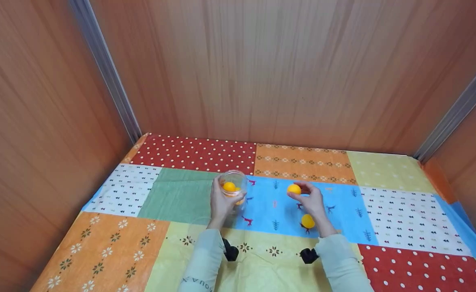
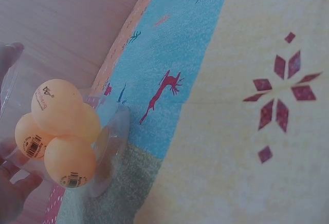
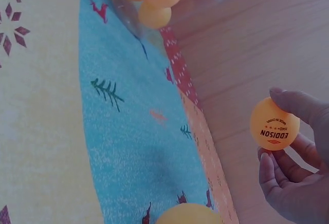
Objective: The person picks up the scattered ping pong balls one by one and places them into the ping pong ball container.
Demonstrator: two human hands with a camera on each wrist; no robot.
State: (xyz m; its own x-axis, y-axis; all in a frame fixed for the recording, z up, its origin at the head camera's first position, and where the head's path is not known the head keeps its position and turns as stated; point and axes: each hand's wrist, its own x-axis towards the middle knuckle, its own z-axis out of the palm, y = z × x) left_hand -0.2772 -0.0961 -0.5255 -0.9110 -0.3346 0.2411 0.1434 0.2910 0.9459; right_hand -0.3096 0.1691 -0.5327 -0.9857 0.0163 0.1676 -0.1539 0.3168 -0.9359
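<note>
Loose ball (image 3: 190, 215), nearest in R-wrist view, sits on blue part of cloth (image 1: 264, 194). 2nd ball (image 1: 294, 189) pinched in my R hand (image 1: 311, 199), thumb vs. fingertips, to R of clear jar (image 1: 243, 183). L hand (image 1: 221, 203) wrapped round jar, approx. 4 balls (image 2: 59, 126) inside. Technique: light pinch prob. enough, smooth shell may slip; keep jar steady, mouth unblocked.
</note>
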